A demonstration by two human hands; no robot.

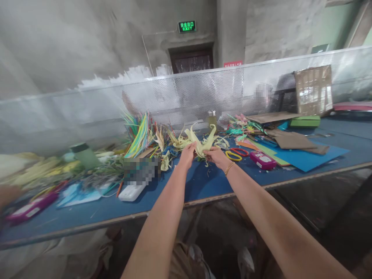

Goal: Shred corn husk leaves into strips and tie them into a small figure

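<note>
Pale yellow-green corn husk [200, 145] is held up over the blue table, its pointed ends spreading upward. My left hand [188, 152] has its fingers closed on the husk from the left side. On the right, my right hand [215, 155] pinches the same husk near its lower part. Loose husk strips [180, 141] lie just behind and to the left of my hands. Scissors with red and yellow handles [234, 155] rest on the table beside my right hand.
Colourful straw-like strips [139, 135] stand left of my hands, near a white device [133, 192]. A purple packet [262, 160], blue paper [312, 155] and cardboard [295, 139] lie to the right. A perforated metal screen [186, 93] runs behind the table.
</note>
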